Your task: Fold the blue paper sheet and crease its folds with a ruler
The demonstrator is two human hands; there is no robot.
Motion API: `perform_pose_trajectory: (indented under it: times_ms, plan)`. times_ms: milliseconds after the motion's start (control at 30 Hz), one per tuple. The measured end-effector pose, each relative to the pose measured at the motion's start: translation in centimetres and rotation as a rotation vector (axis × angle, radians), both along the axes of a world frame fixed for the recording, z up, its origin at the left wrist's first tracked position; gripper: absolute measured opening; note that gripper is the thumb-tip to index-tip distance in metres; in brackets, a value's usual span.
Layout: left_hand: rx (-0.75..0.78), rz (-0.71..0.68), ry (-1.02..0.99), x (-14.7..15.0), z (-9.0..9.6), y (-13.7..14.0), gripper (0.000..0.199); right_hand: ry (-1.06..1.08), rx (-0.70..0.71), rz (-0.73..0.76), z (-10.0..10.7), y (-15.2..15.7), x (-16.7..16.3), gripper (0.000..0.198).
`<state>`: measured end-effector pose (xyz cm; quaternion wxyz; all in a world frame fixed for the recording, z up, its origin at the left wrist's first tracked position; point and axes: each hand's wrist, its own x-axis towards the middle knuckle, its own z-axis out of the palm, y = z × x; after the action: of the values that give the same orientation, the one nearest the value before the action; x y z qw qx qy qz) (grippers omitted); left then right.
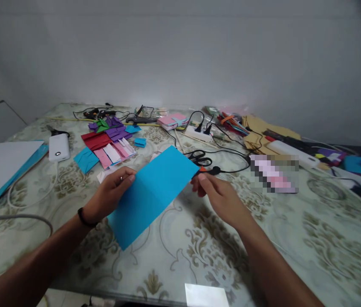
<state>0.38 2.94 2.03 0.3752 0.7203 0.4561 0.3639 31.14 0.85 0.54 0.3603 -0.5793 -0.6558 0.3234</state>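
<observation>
Grasps a blue sheet (161, 183) between the thumb and fingers (126, 171) of the left hand (115, 188), pinching the long edge at 10 o'clock from the sheet's middle. Holds it aslant over the patterned counter (167, 273), straight ahead of the body, the long way running roughly from 7 to 1 o'clock. Looks flat, smooth and bright sky blue, a longish rectangle with straight edges and neat corners, shading slightly darker toward 7 o'clock. Has the right hand (223, 197) at the 2 o'clock corner, thumb stretched out and fingers curled; cannot tell whether gripping that corner or just beside it. Wears a black bracelet (85, 219) on the left wrist.

Beyond the sheet at 2 o'clock, shows black-handled scissors (200, 158), with a white power strip (197, 134) farther off between 1 and 2. Between 12 and 1, shows a pink paper stack (173, 121). Toward 10 and 11, spreads into folded paper pieces (95, 140) in red, purple, pink and blue. Near 10, farther left, shows a white power bank (59, 148); at 9, large white sheets (6, 164).
</observation>
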Motion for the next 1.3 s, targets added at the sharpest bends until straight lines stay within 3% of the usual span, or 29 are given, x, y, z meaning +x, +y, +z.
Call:
perform_pose_trajectory:
  times_ms: [100, 233, 533, 733, 1000, 1300]
  plan:
    - [-0.028, 0.023, -0.036, 0.4, -0.3, -0.4, 0.027, 0.035, -0.065, 0.117, 0.0, -0.5, -1.1, 0.060]
    - [-0.144, -0.090, -0.063, 0.9, -0.8, -1.0, 0.029, 0.191, -0.077, 0.265, 0.2, -1.1, -2.2, 0.052]
    - [-0.322, -0.215, -0.034, 1.5, -0.9, -1.4, 0.025, 0.184, -0.066, 0.157, -0.6, -1.7, -3.1, 0.035]
    - [-0.250, -0.174, -0.027, 1.4, -1.3, -1.4, 0.023, 0.133, -0.067, 0.172, -0.5, -1.8, -3.3, 0.036]
    - [-0.203, -0.193, -0.054, 1.5, -1.1, -1.7, 0.023, 0.254, -0.218, 0.289, -0.4, -2.3, -3.8, 0.045]
    - [-0.247, -0.241, -0.063, 1.7, -1.2, -1.9, 0.024, 0.273, -0.210, 0.209, -0.4, -2.1, -3.6, 0.050]
